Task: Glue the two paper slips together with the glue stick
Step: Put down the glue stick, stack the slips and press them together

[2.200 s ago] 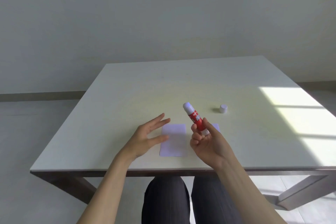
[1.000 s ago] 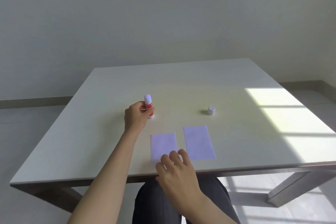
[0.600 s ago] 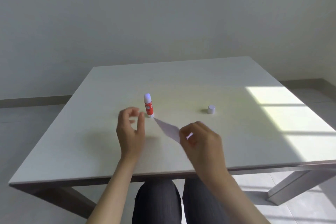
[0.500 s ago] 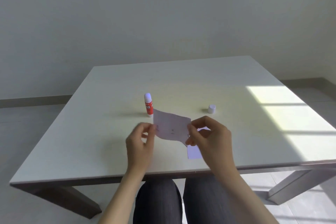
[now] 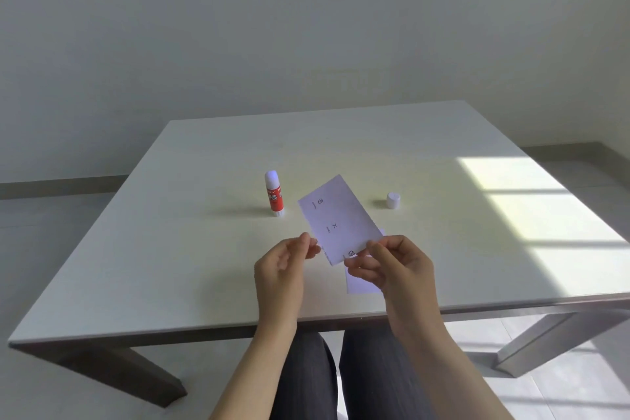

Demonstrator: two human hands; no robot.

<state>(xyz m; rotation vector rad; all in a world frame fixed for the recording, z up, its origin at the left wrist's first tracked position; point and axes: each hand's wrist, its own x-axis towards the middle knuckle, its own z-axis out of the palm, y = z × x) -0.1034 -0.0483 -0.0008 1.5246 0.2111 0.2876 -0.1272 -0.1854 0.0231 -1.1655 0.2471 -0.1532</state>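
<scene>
Holding the upper paper slip (image 5: pixel 337 216) above the worktop (image 5: pixel 204 249), the right hand (image 5: pixel 392 266) pinches its near corner; the left hand (image 5: pixel 283 266) touches its left edge, fingers narrow; the second slip (image 5: pixel 358 285) lies beneath; the glue stick (image 5: pixel 273 194) stands uncapped far left.

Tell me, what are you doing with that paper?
A person at a table is gluing two slips together. The right hand pinches one slip by its near corner and holds it up, marked side showing. The left hand is at its other near corner, fingers loose. The second slip lies flat under the right hand. The glue stick stands uncapped behind, and its cap sits off to the right. The slips are not joined yet.
</scene>
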